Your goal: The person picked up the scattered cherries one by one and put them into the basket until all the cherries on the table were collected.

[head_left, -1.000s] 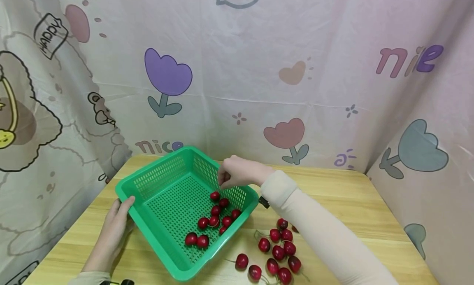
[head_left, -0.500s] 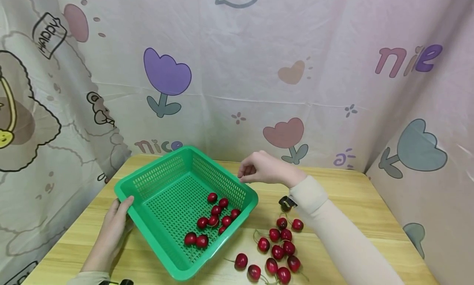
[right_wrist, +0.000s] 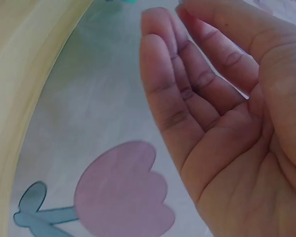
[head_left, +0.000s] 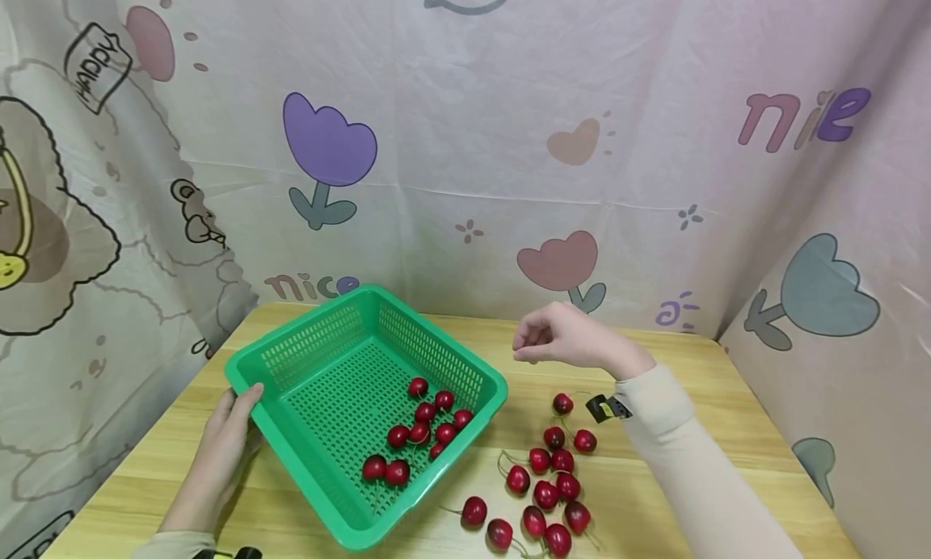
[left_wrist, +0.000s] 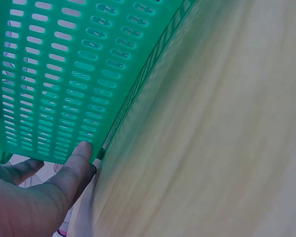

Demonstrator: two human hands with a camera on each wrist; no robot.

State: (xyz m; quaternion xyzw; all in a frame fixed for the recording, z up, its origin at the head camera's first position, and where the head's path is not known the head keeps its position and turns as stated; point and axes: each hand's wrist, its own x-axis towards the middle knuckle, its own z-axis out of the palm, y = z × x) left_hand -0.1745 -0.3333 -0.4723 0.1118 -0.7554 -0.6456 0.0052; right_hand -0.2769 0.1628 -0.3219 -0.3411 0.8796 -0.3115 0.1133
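A green plastic basket (head_left: 313, 482) with slotted walls sits at an angle on the table, several red cherries (head_left: 397, 472) gathered toward its near right side. My left hand (head_left: 225, 442) holds its left corner, thumb over the rim. From the left wrist, the fingers of that hand (left_wrist: 49, 192) lie against the slotted outer wall (left_wrist: 84, 74). Right of the basket, my right hand (head_left: 570, 337) is raised above the far part of the table with loosely bent fingers. In the right wrist view, the palm of this hand (right_wrist: 227, 133) holds nothing.
Several loose cherries (head_left: 545, 495) with stems lie on the wooden table (head_left: 655, 494), right of the basket and below the right hand. A printed cloth (head_left: 465, 139) hangs behind the table and along both sides. A small black device (head_left: 607, 408) is strapped at the right wrist.
My right hand has drawn back from over the basket, moving right past its rim. Cherries near the basket's right wall have shifted slightly. The left hand and the basket have stayed in place.
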